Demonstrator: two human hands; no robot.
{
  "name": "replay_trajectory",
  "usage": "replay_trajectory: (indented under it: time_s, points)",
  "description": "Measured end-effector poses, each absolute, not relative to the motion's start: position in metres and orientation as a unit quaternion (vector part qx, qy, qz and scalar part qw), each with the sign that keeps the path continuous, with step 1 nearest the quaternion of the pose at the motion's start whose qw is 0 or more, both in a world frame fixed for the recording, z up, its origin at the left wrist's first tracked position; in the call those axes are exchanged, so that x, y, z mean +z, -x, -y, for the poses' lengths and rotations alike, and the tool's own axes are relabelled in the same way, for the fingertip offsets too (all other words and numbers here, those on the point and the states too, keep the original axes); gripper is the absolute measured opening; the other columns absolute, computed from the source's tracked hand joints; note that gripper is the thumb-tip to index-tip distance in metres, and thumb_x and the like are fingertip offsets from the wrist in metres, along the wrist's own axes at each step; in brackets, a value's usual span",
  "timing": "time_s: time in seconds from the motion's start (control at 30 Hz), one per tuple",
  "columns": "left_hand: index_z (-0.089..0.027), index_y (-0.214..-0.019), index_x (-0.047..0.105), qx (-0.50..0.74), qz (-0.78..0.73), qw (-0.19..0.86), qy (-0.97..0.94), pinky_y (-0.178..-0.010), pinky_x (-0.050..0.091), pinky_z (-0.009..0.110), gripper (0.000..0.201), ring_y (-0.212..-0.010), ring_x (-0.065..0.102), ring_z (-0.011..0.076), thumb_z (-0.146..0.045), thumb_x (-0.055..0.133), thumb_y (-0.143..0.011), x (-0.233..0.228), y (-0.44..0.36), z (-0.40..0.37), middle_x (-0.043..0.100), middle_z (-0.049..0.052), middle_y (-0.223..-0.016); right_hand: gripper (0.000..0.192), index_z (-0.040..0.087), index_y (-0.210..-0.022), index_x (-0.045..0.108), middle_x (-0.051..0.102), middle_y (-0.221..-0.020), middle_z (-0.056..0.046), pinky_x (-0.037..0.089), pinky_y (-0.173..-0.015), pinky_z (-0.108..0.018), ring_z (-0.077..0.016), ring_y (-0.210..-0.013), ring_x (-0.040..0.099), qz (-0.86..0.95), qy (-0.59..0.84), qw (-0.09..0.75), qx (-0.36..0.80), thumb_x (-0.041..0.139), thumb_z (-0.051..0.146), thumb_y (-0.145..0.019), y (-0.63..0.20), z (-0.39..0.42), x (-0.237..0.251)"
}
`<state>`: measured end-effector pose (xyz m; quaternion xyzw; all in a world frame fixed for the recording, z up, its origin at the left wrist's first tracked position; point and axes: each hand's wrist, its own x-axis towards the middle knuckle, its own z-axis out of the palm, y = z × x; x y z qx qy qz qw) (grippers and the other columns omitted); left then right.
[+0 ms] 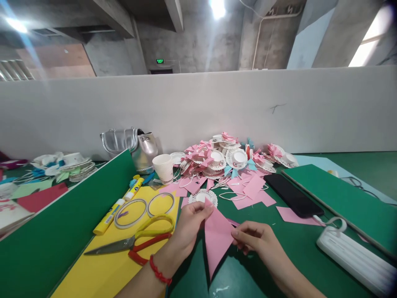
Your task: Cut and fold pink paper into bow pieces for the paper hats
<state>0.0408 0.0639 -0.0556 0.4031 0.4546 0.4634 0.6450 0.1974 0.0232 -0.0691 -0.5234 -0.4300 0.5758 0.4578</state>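
Both hands, left hand (189, 225) and right hand (254, 240), pinch a folded pink paper triangle (217, 240) mid-crease; the next fold likely needs aligned edges.

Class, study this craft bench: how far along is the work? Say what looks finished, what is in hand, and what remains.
Done: a heap of decorated paper plates lies by the wall. In hand: the left hand and right hand both pinch a folded pink paper triangle over the green table. Left: loose pink paper pieces and one undecorated plate lie unused; scissors and glue stick rest on the yellow sheet.
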Motion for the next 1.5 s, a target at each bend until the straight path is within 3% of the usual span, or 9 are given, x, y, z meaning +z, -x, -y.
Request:
replay_trajectory:
  time_s: [0.17,0.4,0.8,1.17,1.5]
  points:
    - [-0.013,-0.060,0.060,0.522,-0.433,0.641,-0.360,-0.051,0.036,0.017,0.017,-0.052,0.045,0.0066,-0.025,0.072,-0.061,-0.052,-0.044,-0.062,0.053,-0.004,-0.057,0.024,0.014,-0.052,0.063,0.060,-0.049,-0.002,0.039,-0.044,-0.021,-0.0102,-0.045,0.050,0.447,0.521,0.460,0.563,0.069,0.035,-0.059,-0.192,-0.018,-0.068]
    - [-0.013,-0.063,0.066,0.410,-0.410,0.723,-0.376,-0.057,0.042,0.021,0.014,-0.057,0.052,0.0101,-0.024,0.074,-0.059,-0.033,-0.029,-0.069,0.059,0.001,-0.061,0.026,0.014,-0.052,0.063,0.059,-0.049,-0.001,0.040,-0.046,-0.022,-0.0108,-0.045,0.051,0.448,0.517,0.464,0.562,0.070,0.039,-0.058,-0.196,-0.018,-0.068]
    - [-0.011,-0.053,0.066,0.506,-0.478,0.602,-0.391,-0.056,0.042,0.022,0.016,-0.055,0.051,0.0113,-0.025,0.073,-0.056,-0.024,-0.036,-0.061,0.059,0.002,-0.055,0.023,0.016,-0.057,0.064,0.061,-0.052,-0.001,0.045,-0.049,-0.024,-0.0148,-0.050,0.055,0.508,0.562,0.479,0.444,0.067,0.039,-0.063,-0.194,-0.014,-0.060]
    - [-0.012,-0.053,0.064,0.556,-0.499,0.540,-0.387,-0.052,0.038,0.020,0.016,-0.054,0.046,0.0103,-0.026,0.071,-0.057,-0.014,-0.041,-0.053,0.055,-0.001,-0.053,0.014,0.018,-0.059,0.066,0.066,-0.058,-0.002,0.048,-0.054,-0.023,-0.0168,-0.057,0.060,0.497,0.562,0.495,0.438,0.067,0.032,-0.062,-0.190,-0.007,-0.046]
    - [-0.019,-0.054,0.049,0.559,-0.536,0.256,-0.579,-0.048,0.031,0.021,0.026,-0.051,0.039,0.0126,-0.030,0.048,-0.078,-0.029,-0.045,-0.049,0.041,-0.004,-0.050,0.022,0.016,-0.052,0.062,0.063,-0.048,-0.002,0.043,-0.045,-0.021,-0.0127,-0.046,0.055,0.480,0.517,0.504,0.499,0.067,0.034,-0.063,-0.173,-0.003,-0.064]
